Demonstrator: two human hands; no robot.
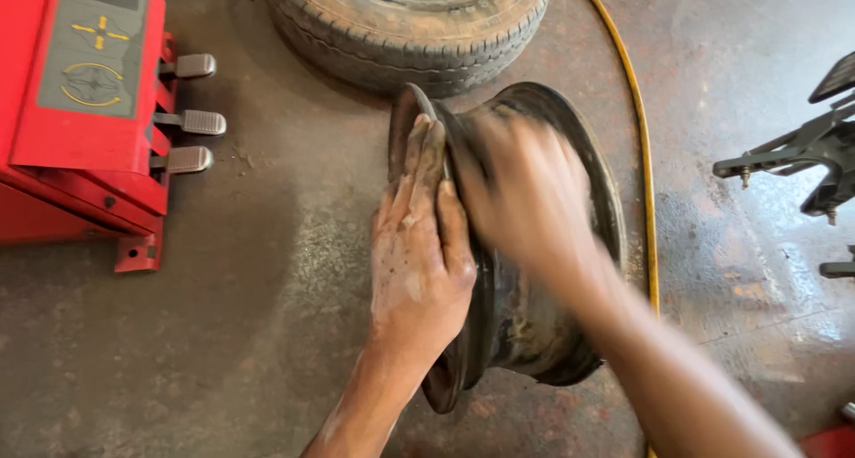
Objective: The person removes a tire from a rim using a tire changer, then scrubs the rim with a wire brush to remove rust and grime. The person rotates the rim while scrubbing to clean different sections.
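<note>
Dark, grimy steel: the bare wheel rim stands on edge on the concrete floor, just near of a worn tyre. My left hand lies flat along its left flange, fingers stretched and pressed against the metal. My right hand is over the barrel, too blurred for me to tell its fingers. I judge the rim heavy, rigid and greasy; the flanges offer the surest hold. A red machine sits far left, a yellow hose right.
</note>
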